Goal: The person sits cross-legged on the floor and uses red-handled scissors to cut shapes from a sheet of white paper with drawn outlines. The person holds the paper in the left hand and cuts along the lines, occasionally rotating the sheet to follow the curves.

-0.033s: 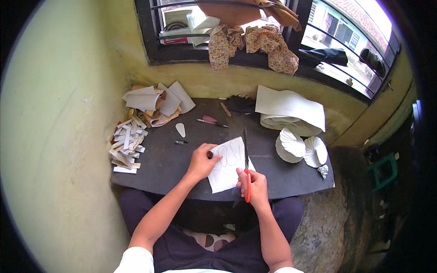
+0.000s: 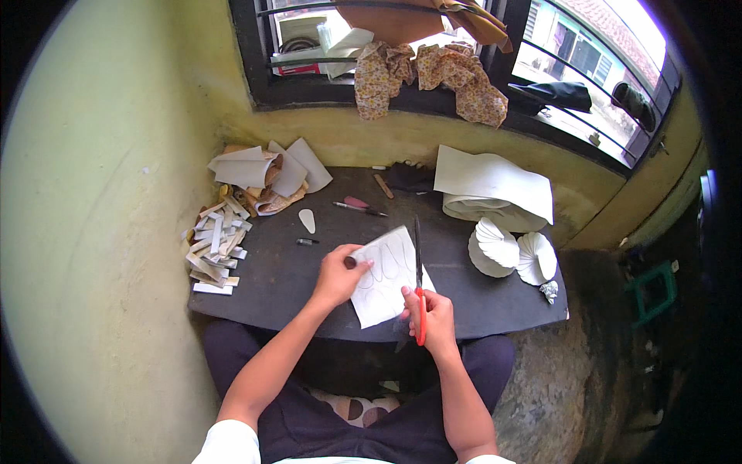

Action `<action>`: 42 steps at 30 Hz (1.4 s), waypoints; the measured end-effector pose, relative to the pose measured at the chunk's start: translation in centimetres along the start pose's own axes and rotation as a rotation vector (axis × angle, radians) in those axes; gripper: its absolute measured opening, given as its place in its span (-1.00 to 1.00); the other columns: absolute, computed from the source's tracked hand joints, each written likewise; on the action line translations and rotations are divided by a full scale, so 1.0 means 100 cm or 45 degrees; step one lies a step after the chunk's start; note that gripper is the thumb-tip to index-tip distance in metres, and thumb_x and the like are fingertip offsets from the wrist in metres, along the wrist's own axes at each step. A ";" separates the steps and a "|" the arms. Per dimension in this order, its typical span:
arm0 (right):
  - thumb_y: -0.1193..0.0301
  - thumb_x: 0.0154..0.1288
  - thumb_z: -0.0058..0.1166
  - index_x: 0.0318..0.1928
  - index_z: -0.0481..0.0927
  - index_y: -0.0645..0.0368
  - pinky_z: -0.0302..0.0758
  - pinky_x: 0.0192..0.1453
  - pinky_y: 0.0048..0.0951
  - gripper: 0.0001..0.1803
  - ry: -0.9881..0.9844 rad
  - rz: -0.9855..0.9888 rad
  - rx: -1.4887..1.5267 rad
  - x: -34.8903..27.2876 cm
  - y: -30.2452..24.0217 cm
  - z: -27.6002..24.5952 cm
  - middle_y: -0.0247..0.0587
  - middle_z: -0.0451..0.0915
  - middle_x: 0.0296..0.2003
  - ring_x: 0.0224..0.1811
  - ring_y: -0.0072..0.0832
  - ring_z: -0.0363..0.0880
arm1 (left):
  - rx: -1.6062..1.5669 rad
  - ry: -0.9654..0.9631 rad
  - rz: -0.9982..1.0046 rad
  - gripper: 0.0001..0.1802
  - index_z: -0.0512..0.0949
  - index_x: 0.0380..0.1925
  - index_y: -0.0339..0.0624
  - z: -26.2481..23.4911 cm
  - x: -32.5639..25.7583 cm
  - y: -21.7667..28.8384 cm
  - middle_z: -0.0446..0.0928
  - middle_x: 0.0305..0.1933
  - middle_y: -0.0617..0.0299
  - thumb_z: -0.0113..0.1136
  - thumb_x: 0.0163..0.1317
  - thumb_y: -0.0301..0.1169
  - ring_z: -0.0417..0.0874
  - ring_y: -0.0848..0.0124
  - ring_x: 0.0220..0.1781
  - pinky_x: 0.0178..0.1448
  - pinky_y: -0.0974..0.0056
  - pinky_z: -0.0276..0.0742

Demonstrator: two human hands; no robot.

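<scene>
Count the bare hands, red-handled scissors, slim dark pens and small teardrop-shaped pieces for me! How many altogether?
Bare hands: 2 (left hand, right hand)
Red-handled scissors: 1
Slim dark pen: 1
Small teardrop-shaped pieces: 2 (white piece, pink piece)
Total: 6

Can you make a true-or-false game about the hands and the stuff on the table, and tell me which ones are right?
1. The right hand holds red-handled scissors. True.
2. The left hand holds a cup. False: the left hand holds white paper.
3. A pen lies on the dark table. True.
4. The paper in the hand is blank. False: curvy lines are drawn on it.
5. The pile of small strips is on the table's left side. True.
</scene>
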State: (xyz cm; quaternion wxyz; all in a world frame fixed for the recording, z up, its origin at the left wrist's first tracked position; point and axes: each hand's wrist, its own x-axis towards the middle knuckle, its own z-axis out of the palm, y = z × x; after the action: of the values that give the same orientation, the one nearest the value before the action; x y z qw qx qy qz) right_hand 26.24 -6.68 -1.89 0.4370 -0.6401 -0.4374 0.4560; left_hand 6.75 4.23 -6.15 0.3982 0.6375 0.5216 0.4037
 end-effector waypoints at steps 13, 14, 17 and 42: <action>0.30 0.27 0.46 -0.21 0.63 0.30 0.48 -0.25 -0.62 -0.66 0.036 -0.197 0.159 -0.001 0.028 0.035 -0.37 0.63 -0.43 -0.37 -0.74 0.51 | -1.439 0.051 -0.598 -0.57 0.44 0.18 -0.24 -0.015 -0.076 0.003 0.59 0.13 0.13 0.30 0.35 -0.45 0.63 0.36 0.12 0.30 0.13 0.57; 0.34 0.28 0.45 -0.19 0.61 0.27 0.50 -0.31 -0.63 -0.70 0.066 -0.255 0.220 0.003 0.032 0.038 -0.39 0.63 -0.42 -0.39 -0.73 0.54 | -1.342 0.000 -0.562 -0.56 0.44 0.18 -0.24 -0.013 -0.077 0.006 0.59 0.14 0.14 0.32 0.34 -0.45 0.62 0.37 0.13 0.30 0.14 0.56; 0.43 0.30 0.42 -0.14 0.58 0.23 0.51 -0.37 -0.63 -0.74 0.150 -0.314 0.279 0.005 0.032 0.037 -0.39 0.63 -0.41 -0.41 -0.70 0.60 | -1.202 -0.026 -0.517 -0.50 0.45 0.19 -0.28 -0.011 -0.082 0.011 0.60 0.17 0.14 0.38 0.29 -0.51 0.65 0.38 0.15 0.21 0.20 0.60; 0.59 0.29 0.35 -0.17 0.63 0.23 0.47 -0.26 -0.66 -0.85 0.195 -0.347 0.515 0.002 0.024 0.031 -0.42 0.63 -0.33 -0.34 -0.74 0.55 | -1.359 -0.024 -0.472 -0.46 0.39 0.25 -0.33 -0.002 -0.090 0.019 0.58 0.19 0.11 0.32 0.32 -0.44 0.60 0.28 0.26 0.36 0.10 0.53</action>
State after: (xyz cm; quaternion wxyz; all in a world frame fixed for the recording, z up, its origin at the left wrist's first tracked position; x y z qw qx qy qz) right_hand 23.68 -6.56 -4.80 0.6455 -0.5074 -0.3852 0.4213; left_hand 6.06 -4.94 -5.26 0.7342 0.2491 0.3448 0.5293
